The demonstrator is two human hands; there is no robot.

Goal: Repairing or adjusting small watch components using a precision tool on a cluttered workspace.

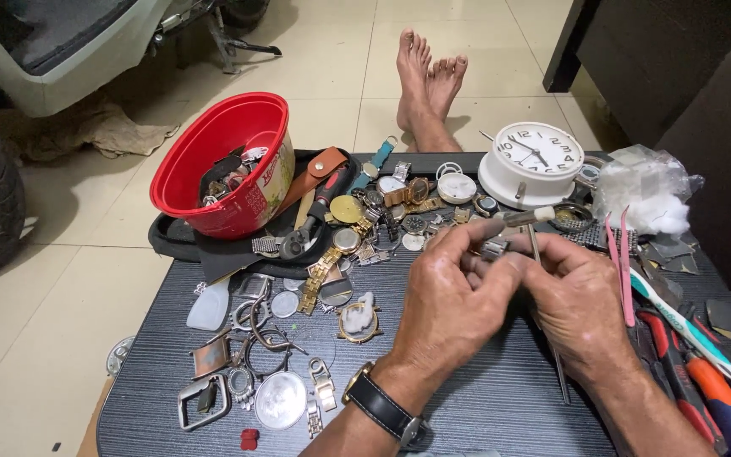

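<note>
Head view: left hand [454, 283] and right hand [573, 292] meet over the middle of the dark tabletop [484, 406], fingers curled tight around a small metal watch part [494, 247] pinched between them. Right fingers also grip a thin screwdriver [528, 217]. White clock [533, 162] sits by the far edge, red bowl [226, 165] at the far left corner

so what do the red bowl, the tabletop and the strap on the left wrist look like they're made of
The red bowl looks like glossy plastic: a uniform colour with soft highlights on a thin rim. The tabletop looks like dark laminate or painted wood with fine horizontal streaks; which one is unclear. The strap on the left hand looks like matte black leather or rubber, with a metal buckle.
</note>
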